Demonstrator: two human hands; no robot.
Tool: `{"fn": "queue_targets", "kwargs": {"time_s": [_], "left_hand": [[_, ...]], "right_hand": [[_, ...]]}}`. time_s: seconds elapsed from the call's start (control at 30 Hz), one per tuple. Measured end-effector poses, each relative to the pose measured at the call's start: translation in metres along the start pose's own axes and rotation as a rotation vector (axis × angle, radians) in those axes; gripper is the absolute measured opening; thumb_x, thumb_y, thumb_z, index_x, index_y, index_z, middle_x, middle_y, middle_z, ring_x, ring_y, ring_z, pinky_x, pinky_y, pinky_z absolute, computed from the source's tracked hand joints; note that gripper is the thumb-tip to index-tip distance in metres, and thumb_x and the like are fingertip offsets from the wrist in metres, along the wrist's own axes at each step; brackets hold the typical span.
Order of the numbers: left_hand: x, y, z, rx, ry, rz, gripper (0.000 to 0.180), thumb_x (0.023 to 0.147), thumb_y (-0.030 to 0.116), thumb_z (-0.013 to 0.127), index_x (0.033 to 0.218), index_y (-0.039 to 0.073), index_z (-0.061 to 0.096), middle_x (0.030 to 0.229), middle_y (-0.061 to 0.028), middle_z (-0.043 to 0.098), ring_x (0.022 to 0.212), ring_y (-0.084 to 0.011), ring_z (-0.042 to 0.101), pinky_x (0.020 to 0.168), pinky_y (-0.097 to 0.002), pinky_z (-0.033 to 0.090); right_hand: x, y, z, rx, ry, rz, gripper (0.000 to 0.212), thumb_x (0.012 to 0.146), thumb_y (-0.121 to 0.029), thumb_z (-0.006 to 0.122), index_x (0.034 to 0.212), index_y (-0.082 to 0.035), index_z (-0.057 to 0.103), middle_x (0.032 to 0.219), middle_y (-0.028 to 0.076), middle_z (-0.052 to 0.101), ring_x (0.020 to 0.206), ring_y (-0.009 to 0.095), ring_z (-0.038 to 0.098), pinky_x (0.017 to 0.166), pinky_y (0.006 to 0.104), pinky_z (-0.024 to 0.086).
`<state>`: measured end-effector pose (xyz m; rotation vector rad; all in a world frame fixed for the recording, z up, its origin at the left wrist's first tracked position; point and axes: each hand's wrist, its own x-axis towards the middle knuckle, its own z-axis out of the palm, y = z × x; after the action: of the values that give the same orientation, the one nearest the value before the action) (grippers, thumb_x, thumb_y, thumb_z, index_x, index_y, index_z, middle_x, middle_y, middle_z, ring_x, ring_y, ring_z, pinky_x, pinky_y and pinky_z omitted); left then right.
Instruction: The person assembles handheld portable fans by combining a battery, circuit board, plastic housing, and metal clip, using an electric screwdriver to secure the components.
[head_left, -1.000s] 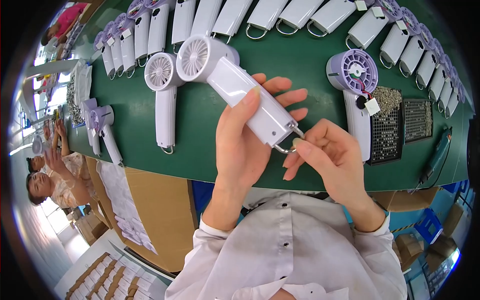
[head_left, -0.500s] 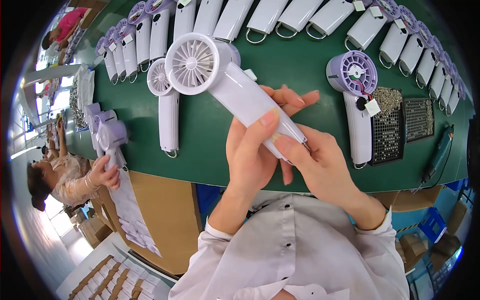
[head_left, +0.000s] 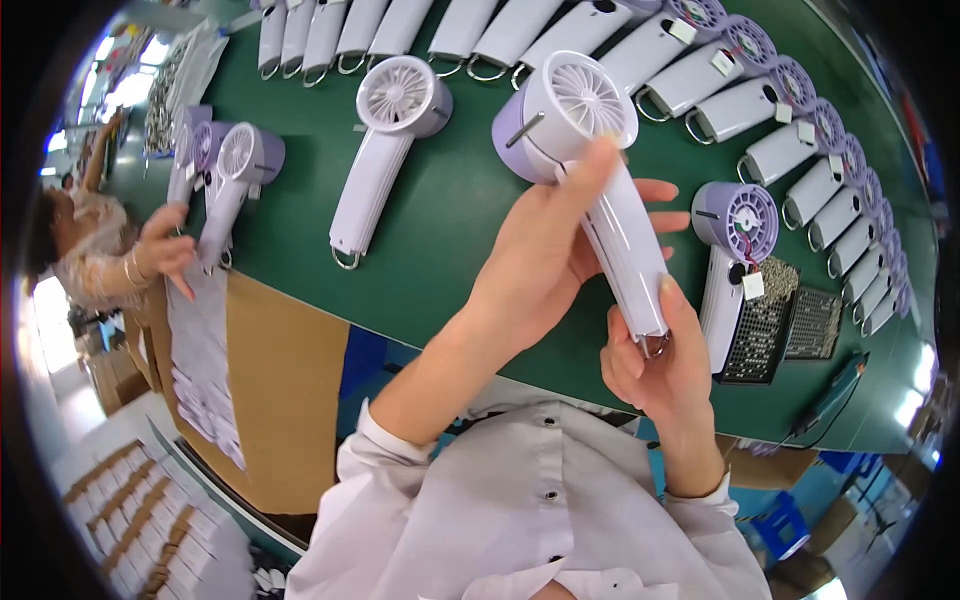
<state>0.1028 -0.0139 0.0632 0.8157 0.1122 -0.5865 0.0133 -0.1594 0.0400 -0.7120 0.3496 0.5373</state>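
A white and purple handheld fan (head_left: 632, 262) is held tilted in front of me, its round grille head up and its handle running down to the right. My left hand (head_left: 530, 262) grips it at the neck, the thumb lying across the front just below the grille. At the handle's lower end my right hand (head_left: 672, 365) pinches it near the small metal ring (head_left: 655, 346). To the right lies another fan (head_left: 740, 225) with its purple housing exposed, showing wires and a white connector. A closed-up fan (head_left: 372, 190) rests on the green table (head_left: 450, 220) to the left.
Several white handles with purple heads (head_left: 690, 80) curve along the table's far side. Black perforated trays of small screws (head_left: 760, 340) sit at the right, beside a green electric screwdriver (head_left: 835, 395). At left, a co-worker's hand (head_left: 160, 250) is near more fans; a cardboard box (head_left: 280, 390) stands below.
The held fan has moved right and turned more upright. My left thumb has gone up to the neck; my right hand stays at the handle's end. The co-worker's hand has come off a fan.
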Motion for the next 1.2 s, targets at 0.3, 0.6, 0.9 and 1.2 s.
{"fn": "queue_targets", "kwargs": {"time_s": [0.3, 0.6, 0.9, 1.2], "left_hand": [[0.002, -0.005, 0.001, 0.030, 0.062, 0.109, 0.050, 0.092, 0.024, 0.068, 0.127, -0.006, 0.050, 0.120, -0.0197, 0.065, 0.106, -0.0307, 0.069, 0.079, -0.0383, 0.061], [-0.007, -0.012, -0.004, 0.025, 0.180, 0.163, 0.050, 0.094, 0.027, 0.071, 0.128, -0.004, 0.054, 0.121, -0.0123, 0.063, 0.114, -0.0202, 0.063, 0.097, -0.0348, 0.050], [-0.019, 0.022, -0.049, 0.638, 0.451, 0.375, 0.057, 0.085, 0.048, 0.078, 0.096, -0.002, 0.052, 0.084, -0.0092, 0.064, 0.079, -0.0113, 0.064, 0.062, -0.0249, 0.049], [0.022, 0.039, -0.051, 0.397, 0.147, 0.155, 0.045, 0.093, 0.035, 0.067, 0.120, -0.001, 0.059, 0.106, -0.0042, 0.066, 0.102, -0.0104, 0.058, 0.088, -0.0270, 0.044]], "right_hand": [[-0.002, -0.001, 0.011, -0.001, 0.004, -0.042, 0.063, 0.106, -0.052, 0.031, 0.082, 0.002, 0.054, 0.052, 0.003, 0.041, 0.029, 0.013, 0.032, 0.029, 0.0288, 0.030], [-0.005, 0.001, -0.007, -0.129, 0.004, -0.060, 0.059, 0.104, -0.050, 0.038, 0.088, 0.003, 0.058, 0.053, 0.005, 0.047, 0.032, 0.017, 0.040, 0.033, 0.0302, 0.033], [-0.005, -0.001, -0.002, -0.112, 0.011, -0.148, 0.062, 0.106, -0.050, 0.031, 0.085, 0.003, 0.057, 0.055, 0.003, 0.047, 0.030, 0.013, 0.038, 0.030, 0.0269, 0.032], [-0.003, -0.008, 0.006, -0.149, 0.075, -0.047, 0.052, 0.106, -0.041, 0.036, 0.090, 0.003, 0.058, 0.053, 0.006, 0.047, 0.031, 0.017, 0.039, 0.032, 0.0302, 0.034]]}}
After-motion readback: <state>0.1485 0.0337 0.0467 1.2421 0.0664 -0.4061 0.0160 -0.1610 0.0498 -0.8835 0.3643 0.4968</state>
